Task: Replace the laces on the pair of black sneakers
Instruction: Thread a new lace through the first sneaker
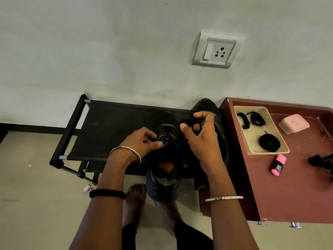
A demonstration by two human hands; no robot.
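A black sneaker (166, 159) with an orange insole stands on the black fabric rack (111, 127), heel toward me. My left hand (142, 141) pinches the black lace (166, 136) at the eyelets on the sneaker's left side. My right hand (200, 130) is raised beside the shoe, fingers curled round a loop of the same lace. The second black sneaker (207, 107) lies behind my right hand, mostly hidden. Spare black laces (269, 142) lie coiled in a beige tray (252, 148).
The tray sits on a maroon table (288, 186) at the right, with a pink box (293, 123), a pink highlighter (278, 165) and a black object (322, 162) at the edge. A wall socket (216, 50) is above. My bare feet (135, 201) stand on the floor.
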